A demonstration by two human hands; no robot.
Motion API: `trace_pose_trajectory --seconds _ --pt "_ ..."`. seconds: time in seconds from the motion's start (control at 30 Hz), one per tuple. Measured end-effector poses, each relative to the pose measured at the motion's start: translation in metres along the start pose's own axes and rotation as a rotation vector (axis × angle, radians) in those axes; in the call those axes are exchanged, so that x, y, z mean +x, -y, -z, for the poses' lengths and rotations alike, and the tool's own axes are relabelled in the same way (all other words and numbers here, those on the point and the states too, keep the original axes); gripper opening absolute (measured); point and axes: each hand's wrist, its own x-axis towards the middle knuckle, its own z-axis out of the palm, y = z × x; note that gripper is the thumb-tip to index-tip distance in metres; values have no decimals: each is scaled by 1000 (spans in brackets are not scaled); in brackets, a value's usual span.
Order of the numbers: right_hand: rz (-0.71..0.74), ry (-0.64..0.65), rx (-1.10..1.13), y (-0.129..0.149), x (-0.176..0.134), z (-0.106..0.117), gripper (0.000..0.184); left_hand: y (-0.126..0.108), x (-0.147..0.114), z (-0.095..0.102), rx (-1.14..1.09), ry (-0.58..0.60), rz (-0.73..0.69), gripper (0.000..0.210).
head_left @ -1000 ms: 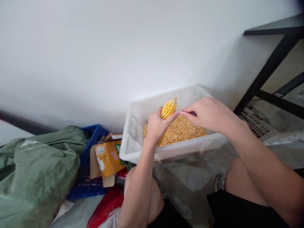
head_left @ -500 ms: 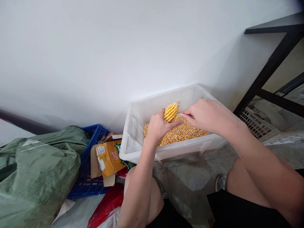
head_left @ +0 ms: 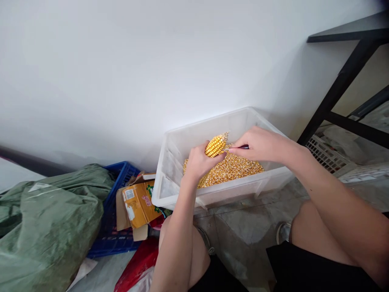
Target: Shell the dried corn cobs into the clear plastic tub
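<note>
Above the open top of the translucent plastic bin (head_left: pixel 240 199), your left hand (head_left: pixel 199 163) is curled round the corn cob (head_left: pixel 215 147), fingers closed about its lower part with the thumb stretched out toward the bin's right; that grip seems meant to steady the cob while leaving its tapered end and near face bare. Your right hand (head_left: pixel 258 144), also over the bin, pinches a thin metal-shafted tool (head_left: pixel 244 147) close to the shaft, fingers nearly shut, probably for fine control of the point, which meets the cob's edge or sits just beside it; you cannot tell from here whether it digs in. Both hands stay within the bin's rim, likely so that anything loose drops onto the heaped kernels (head_left: pixel 237 169) inside. Your knees flank the bin's near side, presumably to bring it within easy reach. Left of the bin, a torn cardboard box (head_left: pixel 142 205) lies on a blue crate (head_left: pixel 118 242).
</note>
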Motion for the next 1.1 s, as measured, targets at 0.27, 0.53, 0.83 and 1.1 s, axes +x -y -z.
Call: trace_pose_trajectory --seconds 0.27,0.53,0.83,1.1 --pt "-77 162 184 -30 11 -13 43 2 1 -2 108 109 12 37" --pt "-85 389 400 -49 14 -11 43 0 0 -2 57 249 -30 44" --pt "-132 -30 -247 16 -1 -26 39 11 3 -5 162 98 67 52" --pt "-52 132 45 -20 6 -21 42 7 1 -7 157 186 32 47"
